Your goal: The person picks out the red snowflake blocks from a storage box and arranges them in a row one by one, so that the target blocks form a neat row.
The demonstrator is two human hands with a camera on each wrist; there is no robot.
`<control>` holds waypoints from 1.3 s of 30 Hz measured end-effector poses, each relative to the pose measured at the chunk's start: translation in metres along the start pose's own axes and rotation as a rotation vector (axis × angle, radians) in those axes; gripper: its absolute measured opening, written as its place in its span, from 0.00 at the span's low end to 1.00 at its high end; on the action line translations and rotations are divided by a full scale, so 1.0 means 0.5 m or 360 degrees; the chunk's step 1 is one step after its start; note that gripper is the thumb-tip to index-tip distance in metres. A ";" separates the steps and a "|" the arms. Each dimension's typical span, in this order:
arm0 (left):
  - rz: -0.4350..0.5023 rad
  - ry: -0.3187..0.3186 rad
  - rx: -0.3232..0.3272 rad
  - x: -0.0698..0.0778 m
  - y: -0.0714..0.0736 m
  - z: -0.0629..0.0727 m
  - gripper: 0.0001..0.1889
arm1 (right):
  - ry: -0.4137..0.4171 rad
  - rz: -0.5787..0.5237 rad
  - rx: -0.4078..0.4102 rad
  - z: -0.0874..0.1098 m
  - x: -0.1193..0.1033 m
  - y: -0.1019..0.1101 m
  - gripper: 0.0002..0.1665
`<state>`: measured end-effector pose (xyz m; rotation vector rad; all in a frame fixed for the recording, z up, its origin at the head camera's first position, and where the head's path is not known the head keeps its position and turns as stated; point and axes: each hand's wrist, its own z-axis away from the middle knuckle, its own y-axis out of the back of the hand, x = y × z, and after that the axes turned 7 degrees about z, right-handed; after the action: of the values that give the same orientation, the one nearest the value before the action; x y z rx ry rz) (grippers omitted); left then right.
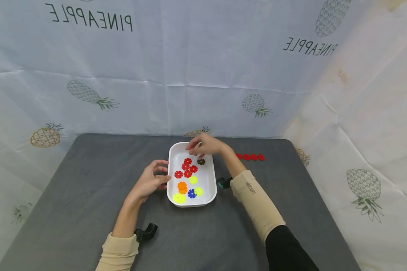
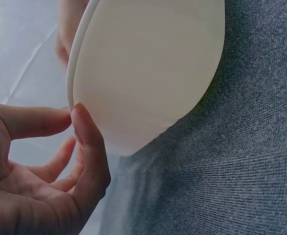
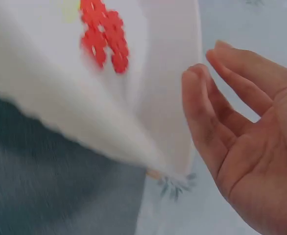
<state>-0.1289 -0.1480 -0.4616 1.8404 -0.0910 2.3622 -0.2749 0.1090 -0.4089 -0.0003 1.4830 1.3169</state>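
Observation:
A white tray [image 1: 208,188] holds several notched plastic discs. Red discs [image 1: 185,166] cluster in its far half, with a dark brown disc [image 1: 201,162] to their right. Nearer lie orange discs [image 1: 182,188], a blue disc [image 1: 191,194] and yellow-green discs [image 1: 179,198]. My left hand [image 1: 151,180] holds the tray's left rim, its thumb and a finger meeting at the edge in the left wrist view. Over the tray's far right end hovers my right hand [image 1: 205,145], fingers loosely bent; the right wrist view shows nothing between those fingers [image 3: 197,98].
A row of red discs [image 1: 250,157] lies on the grey table [image 1: 88,195] right of the tray, partly behind my right forearm. White pineapple-printed cloth [image 1: 190,56] hangs behind the table. Wrist-camera mounts [image 1: 147,232] stick out from both forearms.

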 end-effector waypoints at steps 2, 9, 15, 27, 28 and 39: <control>0.0005 0.0008 -0.0001 0.000 0.000 -0.001 0.31 | -0.0024 0.0001 -0.0062 -0.019 -0.004 -0.014 0.19; 0.0020 0.0022 -0.0005 0.001 -0.001 -0.001 0.31 | -0.0232 -0.0012 -0.0199 -0.062 -0.005 -0.051 0.18; 0.0029 0.0003 -0.0017 0.003 -0.005 -0.003 0.31 | -0.0375 0.0102 -0.0209 -0.076 -0.001 -0.065 0.17; 0.0032 0.0002 -0.0011 0.006 -0.004 0.001 0.32 | -0.0311 0.0250 -0.0166 -0.085 0.018 -0.088 0.17; 0.0038 0.0002 -0.0012 0.006 -0.005 0.001 0.32 | -0.0287 0.0250 -0.0158 -0.086 0.020 -0.090 0.16; 0.0034 -0.0004 -0.0013 0.005 -0.004 0.003 0.32 | -0.0157 0.0163 -0.0085 -0.094 0.030 -0.107 0.15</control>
<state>-0.1278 -0.1462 -0.4588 1.8479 -0.1209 2.3705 -0.2806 0.0649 -0.4664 0.1060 1.3791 1.4184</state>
